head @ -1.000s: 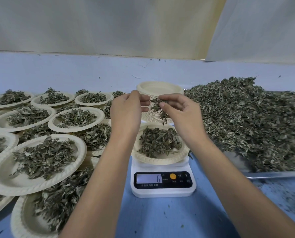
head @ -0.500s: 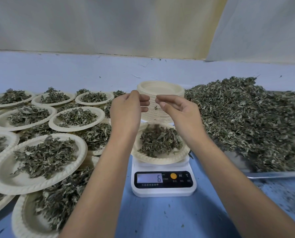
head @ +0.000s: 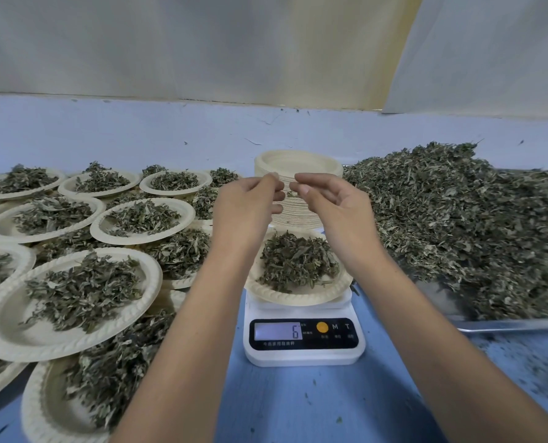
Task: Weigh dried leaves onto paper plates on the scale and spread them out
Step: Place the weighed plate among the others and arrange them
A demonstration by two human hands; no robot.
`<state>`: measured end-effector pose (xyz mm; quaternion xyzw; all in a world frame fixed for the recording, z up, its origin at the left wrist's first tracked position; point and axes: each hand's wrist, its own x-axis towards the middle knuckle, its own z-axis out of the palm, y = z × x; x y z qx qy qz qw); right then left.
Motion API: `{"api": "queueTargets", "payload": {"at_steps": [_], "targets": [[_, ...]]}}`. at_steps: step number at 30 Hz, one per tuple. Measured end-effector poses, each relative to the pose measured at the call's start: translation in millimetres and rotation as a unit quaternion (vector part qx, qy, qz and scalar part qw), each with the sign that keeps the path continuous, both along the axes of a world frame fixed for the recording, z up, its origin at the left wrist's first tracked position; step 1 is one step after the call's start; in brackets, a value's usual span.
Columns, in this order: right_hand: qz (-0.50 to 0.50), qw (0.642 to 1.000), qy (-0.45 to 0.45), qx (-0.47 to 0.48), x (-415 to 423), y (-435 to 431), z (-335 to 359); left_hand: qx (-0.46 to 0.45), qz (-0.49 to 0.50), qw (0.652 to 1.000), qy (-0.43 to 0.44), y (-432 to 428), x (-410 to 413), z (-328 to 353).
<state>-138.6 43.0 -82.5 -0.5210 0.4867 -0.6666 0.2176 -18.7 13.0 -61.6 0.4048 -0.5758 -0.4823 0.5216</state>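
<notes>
**Both hands raised over the loaded plate on the scale**

The scale (head: 303,354) stands near the centre of the blue table (head: 298,407); its display (head: 279,330) reads 6. A plate (head: 298,298) rests on the scale, and the leaves (head: 298,262) lie in a loose mound across its middle.

The left hand (head: 248,207) and right hand (head: 330,206) are held side by side above the far edge of the plate, clear of the leaves, with fingertips close together but apart. The left hand's fingers are curled, thumb meeting fingertips, with nothing visible in them. The right hand's fingers are curled as well. A small scrap (head: 290,195) shows just below its fingertips; whether it is pinched cannot be told.

Just beyond the hands is a stack (head: 298,163) of unfilled plates. To the right, a large heap (head: 458,225) of dried leaves covers a metal tray (head: 515,324). To the left, many filled plates (head: 10,343) overlap one another in layers from near to far. Leaf crumbs speckle the table near the tray.
</notes>
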Motion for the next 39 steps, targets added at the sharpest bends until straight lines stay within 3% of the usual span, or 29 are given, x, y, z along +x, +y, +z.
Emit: {"api": "queueTargets", "payload": {"at_steps": [10, 27, 39], "targets": [[-0.019, 1.000, 0.016, 0.010, -4, -3, -4, -0.032, -0.012, 0.998, -0.044, 2, 2, -3], [-0.041, 0.994, 0.056, 0.086, -9, -9, -14, -0.028, 0.037, 0.999, -0.023, -3, 3, -4], [-0.008, 0.997, 0.041, 0.061, -12, -12, -13, -0.022, 0.037, 0.999, -0.018, -4, 3, -5]]}}
